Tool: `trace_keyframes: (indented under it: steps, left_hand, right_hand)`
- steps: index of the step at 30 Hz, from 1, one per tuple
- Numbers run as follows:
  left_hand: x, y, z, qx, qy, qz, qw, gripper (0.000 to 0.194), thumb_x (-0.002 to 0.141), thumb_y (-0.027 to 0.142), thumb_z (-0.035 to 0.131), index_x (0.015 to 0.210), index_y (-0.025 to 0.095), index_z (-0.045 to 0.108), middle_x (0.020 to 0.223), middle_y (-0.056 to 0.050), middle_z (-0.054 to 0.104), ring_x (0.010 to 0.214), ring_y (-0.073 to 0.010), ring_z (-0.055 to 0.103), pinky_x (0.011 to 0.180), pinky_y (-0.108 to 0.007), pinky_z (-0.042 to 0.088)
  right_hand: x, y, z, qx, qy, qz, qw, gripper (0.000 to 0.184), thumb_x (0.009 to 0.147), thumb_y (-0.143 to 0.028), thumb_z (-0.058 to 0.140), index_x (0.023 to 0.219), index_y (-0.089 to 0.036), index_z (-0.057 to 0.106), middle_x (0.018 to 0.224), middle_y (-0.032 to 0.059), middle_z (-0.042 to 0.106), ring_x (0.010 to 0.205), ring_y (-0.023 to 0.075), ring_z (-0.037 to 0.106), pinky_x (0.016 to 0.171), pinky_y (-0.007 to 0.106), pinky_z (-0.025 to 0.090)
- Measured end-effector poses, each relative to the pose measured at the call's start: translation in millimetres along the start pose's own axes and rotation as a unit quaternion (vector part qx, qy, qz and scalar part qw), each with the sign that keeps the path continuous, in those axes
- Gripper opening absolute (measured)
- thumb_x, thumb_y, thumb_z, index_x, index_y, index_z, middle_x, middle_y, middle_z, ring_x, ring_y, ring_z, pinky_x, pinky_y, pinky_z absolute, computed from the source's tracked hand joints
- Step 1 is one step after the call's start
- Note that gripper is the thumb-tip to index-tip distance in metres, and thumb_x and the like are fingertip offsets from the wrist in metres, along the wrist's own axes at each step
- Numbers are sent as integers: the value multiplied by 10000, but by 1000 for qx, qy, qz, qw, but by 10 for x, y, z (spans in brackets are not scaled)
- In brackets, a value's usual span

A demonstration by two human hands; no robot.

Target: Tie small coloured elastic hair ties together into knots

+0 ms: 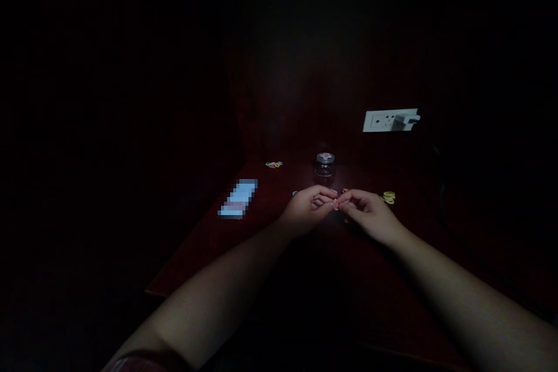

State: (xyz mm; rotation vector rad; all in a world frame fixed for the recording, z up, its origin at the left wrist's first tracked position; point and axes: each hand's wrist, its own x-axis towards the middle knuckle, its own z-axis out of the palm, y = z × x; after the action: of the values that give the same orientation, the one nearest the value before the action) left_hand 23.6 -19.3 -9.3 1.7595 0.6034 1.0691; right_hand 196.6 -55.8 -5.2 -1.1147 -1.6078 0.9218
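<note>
My left hand (308, 207) and my right hand (368, 213) meet over the dark red table, fingertips pinched together. Between them shows a small pinkish-orange piece (335, 204), too small and dim to name, and both hands seem to touch it. Just right of my right hand lies a pile of yellow loops (388, 197), which look like hair ties. A bit of something blue (294, 193) peeks out behind my left hand, mostly hidden. Beyond the hands stands a clear round jar (324, 165) with its lid on.
A small group of mixed-colour loops (274, 164) lies at the table's back left. Nearer, a blurred-out bright phone-like rectangle (238, 199) lies near the left edge. A white socket plate (390, 120) with a plug is on the back wall. The surroundings are very dark.
</note>
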Motion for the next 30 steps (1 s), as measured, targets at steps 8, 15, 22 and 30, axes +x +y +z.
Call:
trace_keyframes:
  steps: [8, 15, 22, 30]
  left_hand:
    - [-10, 45, -6, 26, -11, 8, 1000, 225, 790, 203, 638, 1000, 124, 638, 939, -86, 704, 822, -140, 665, 716, -244, 524]
    - [1, 11, -12, 38, -20, 11, 999, 264, 781, 219, 651, 1025, 118, 644, 961, -95, 700, 819, -134, 656, 720, -238, 521]
    - [-3, 66, -17, 96, 2, 23, 995, 199, 754, 222, 666, 926, 123, 666, 908, -68, 684, 768, -116, 613, 691, -223, 495]
    - [-33, 121, -16, 113, 21, 5, 993, 149, 783, 236, 618, 882, 127, 638, 864, -48, 655, 729, -102, 578, 647, -201, 464]
  right_hand:
    - [-3, 17, 15, -22, -20, -38, 999, 257, 705, -363, 713, 839, -173, 603, 633, -28, 511, 510, 85, 393, 477, 225, 329]
    - [-9, -10, 18, -50, 9, -62, 997, 266, 732, -437, 684, 805, -189, 622, 678, 2, 543, 564, 119, 440, 537, 258, 389]
    - [-18, -31, -2, -96, 31, -70, 992, 194, 750, -388, 668, 781, -198, 644, 572, -14, 501, 563, 143, 459, 576, 284, 416]
    - [-20, -40, -9, -91, 29, -68, 993, 222, 743, -396, 662, 794, -180, 659, 584, -15, 500, 558, 134, 440, 578, 277, 394]
